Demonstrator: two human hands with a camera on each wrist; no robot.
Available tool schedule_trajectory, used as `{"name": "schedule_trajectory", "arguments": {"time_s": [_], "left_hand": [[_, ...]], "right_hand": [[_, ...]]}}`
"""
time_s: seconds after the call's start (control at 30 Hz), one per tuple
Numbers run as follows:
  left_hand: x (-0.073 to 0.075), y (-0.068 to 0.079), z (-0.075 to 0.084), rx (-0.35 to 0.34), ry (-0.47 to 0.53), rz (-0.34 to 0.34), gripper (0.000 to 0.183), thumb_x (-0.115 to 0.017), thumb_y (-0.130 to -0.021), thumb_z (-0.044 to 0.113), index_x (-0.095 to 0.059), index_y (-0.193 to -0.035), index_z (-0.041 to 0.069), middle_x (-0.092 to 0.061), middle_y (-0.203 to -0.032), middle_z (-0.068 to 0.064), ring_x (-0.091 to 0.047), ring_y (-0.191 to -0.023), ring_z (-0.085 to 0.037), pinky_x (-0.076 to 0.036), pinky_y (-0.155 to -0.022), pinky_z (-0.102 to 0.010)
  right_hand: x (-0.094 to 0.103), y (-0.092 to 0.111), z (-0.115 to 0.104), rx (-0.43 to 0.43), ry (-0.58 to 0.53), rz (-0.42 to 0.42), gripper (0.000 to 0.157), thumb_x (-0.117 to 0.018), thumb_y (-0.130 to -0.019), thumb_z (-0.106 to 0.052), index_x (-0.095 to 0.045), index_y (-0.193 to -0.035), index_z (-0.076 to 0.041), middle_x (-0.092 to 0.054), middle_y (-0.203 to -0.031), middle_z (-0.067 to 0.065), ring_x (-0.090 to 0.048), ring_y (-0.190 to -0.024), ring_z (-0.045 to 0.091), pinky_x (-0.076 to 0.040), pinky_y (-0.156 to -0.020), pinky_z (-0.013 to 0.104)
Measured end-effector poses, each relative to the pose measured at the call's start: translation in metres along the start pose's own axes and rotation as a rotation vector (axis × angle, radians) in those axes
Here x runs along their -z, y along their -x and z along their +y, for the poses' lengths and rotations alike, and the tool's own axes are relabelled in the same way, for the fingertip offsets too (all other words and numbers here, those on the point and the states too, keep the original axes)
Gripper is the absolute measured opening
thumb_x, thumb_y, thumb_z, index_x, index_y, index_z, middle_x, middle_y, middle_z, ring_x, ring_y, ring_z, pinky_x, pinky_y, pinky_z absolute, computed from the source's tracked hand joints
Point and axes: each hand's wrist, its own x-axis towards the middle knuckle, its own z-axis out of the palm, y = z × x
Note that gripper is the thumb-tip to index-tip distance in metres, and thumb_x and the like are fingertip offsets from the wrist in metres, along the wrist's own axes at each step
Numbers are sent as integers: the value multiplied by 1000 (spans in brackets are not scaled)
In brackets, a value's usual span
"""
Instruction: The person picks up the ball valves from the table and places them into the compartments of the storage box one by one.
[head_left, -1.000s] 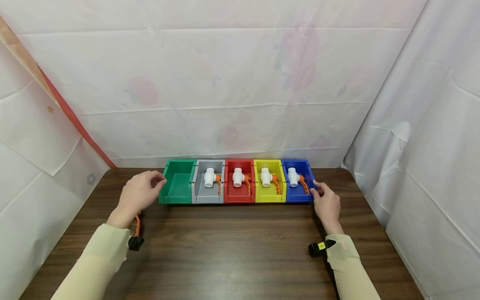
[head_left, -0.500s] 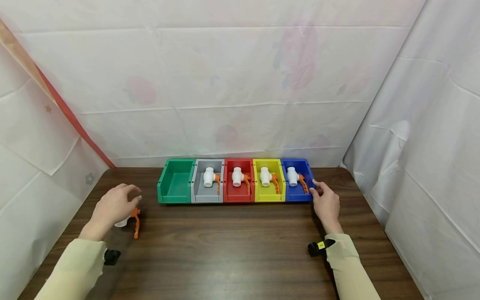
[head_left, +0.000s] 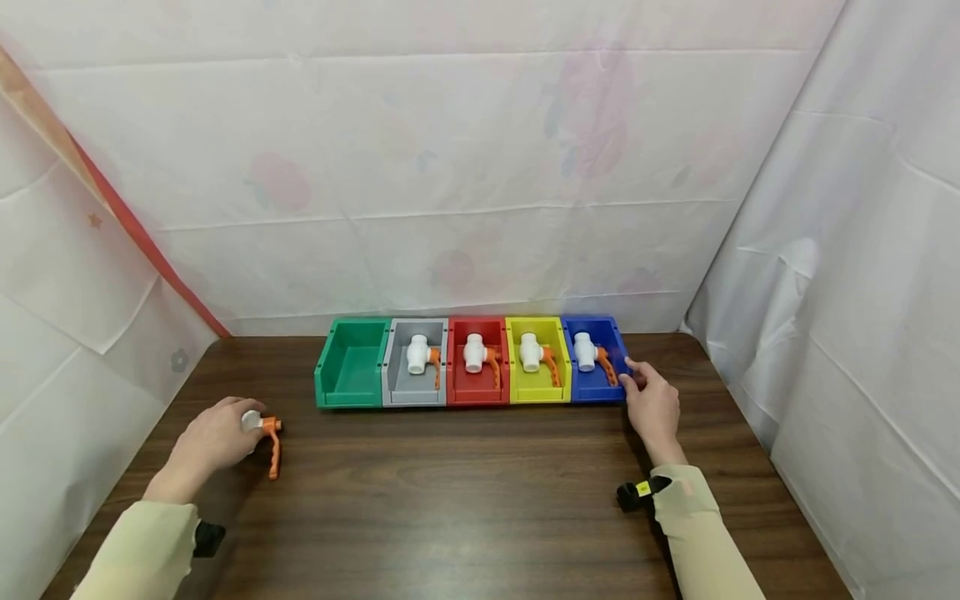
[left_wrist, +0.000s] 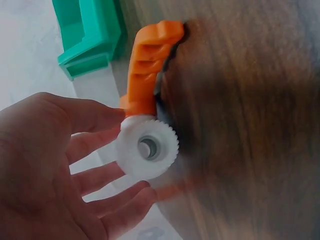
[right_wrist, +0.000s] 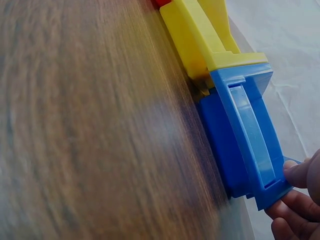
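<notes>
At the table's left side, my left hand (head_left: 217,435) grips a white ball valve (left_wrist: 148,148) with an orange lever handle (left_wrist: 149,65). The thumb lies near the handle's base and the fingers reach around the white body, whose round open end shows in the left wrist view. My right hand (head_left: 654,410) pinches the front right corner of a blue bin (right_wrist: 250,135) between thumb and fingers. That bin holds a similar white valve (head_left: 585,353) with an orange handle.
A row of joined bins runs along the back of the wooden table (head_left: 450,500). The green bin (head_left: 352,367) has nothing in it. The grey (head_left: 415,396), red (head_left: 478,396) and yellow (head_left: 540,394) bins each hold one valve. White cloth (head_left: 465,167) hangs behind and at both sides.
My left hand has moved from beside the green bin down and left to the loose valve and taken hold of it. The right hand stays at the blue bin's corner.
</notes>
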Motion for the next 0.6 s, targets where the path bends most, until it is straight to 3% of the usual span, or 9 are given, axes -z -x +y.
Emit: {"name": "schedule_trajectory", "arguments": {"time_s": [0.37,0.6], "left_hand": [[-4,-2,2,6,4,-13,49,-77,-76,11,-62,-117,-11,-47,-123,-39,-55,-98,-51,-45,-77,-66],[-6,0,3,11,3,4,35,-67,-77,5,-66,-110,-7,-51,-115,-35,-56,-82,-40,-48,-70,-61]], "right_hand": [[-1,-1,1,-2,3,0,31,-69,-96,-21,-70,-127,-17,-70,-88,11,-61,-71,27,-42,-63,39],[0,1,0,-13,23,-7,31,-68,-97,-22,-69,-128,-17,-69,-87,11,-59,-69,27,-41,-62,38]]}}
